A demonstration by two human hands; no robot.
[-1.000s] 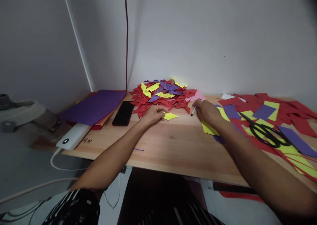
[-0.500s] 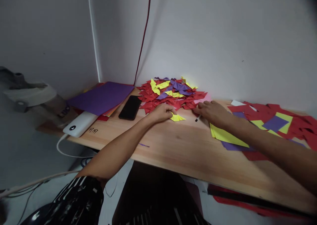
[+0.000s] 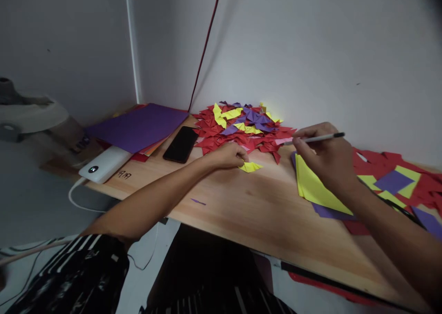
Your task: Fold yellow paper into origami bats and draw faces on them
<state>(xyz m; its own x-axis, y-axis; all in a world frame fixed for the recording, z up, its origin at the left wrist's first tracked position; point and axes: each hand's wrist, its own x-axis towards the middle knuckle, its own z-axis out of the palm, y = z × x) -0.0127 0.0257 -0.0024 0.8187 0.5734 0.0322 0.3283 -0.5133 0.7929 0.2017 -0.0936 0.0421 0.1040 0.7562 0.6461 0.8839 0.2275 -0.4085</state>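
The room is closed by two pale grey walls [image 3: 311, 51] that meet in a corner, where a white strip [image 3: 133, 42] runs up and a thin dark red cable [image 3: 207, 37] hangs down to the surface. The surface [image 3: 248, 208] is a long board of light wood, standing against the walls, with its near edge crossing the view from the left to the lower right. On its left end lies a large purple sheet [image 3: 138, 126] on top of other coloured sheets, and just beside it a white power bank [image 3: 103, 164] with a white cord falling over the edge, and a black phone [image 3: 180, 144] lying flat. Against the back wall is a wide pile of folded paper pieces [image 3: 241, 127], mostly red, with some yellow and purple. On the right end many flat paper cuts [image 3: 397, 180] in red, yellow and purple are spread. A yellow sheet [image 3: 314, 187] lies under the right hand, over a purple one. The left hand [image 3: 226, 156] rests on the surface just in front of the pile, and its fingers [image 3: 241, 156], curled together, press on a small folded yellow piece [image 3: 251, 167] that lies flat on the wood. The right hand [image 3: 328, 157] is lifted above the yellow sheet, and its fingers [image 3: 304, 136] pinch a thin pen [image 3: 319, 138], white with a dark end, held almost level.
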